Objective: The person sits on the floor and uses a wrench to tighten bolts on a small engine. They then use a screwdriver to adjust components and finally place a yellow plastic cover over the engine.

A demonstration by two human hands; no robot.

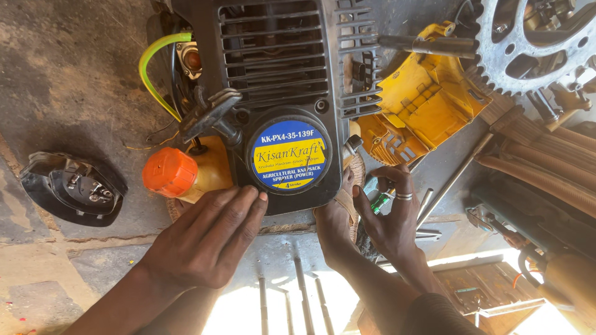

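Engine [273,93] is lying on the floor, far of both hands. Left hand [208,239] is pressing flat, fingers spread; right hand [388,214] is seemingly pinching a small green tool [380,201], which could slip.

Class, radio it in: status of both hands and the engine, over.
Left hand flat against the black engine housing, open. Right hand pinching a small green-tipped tool beside it. A sandalled foot sits between the hands.

Count's easy: two hands, left [205,239] and right [391,217], one black engine [279,80] above both, one orange cap [169,172] just above the left hand, one sprocket [534,46] up right of the right hand
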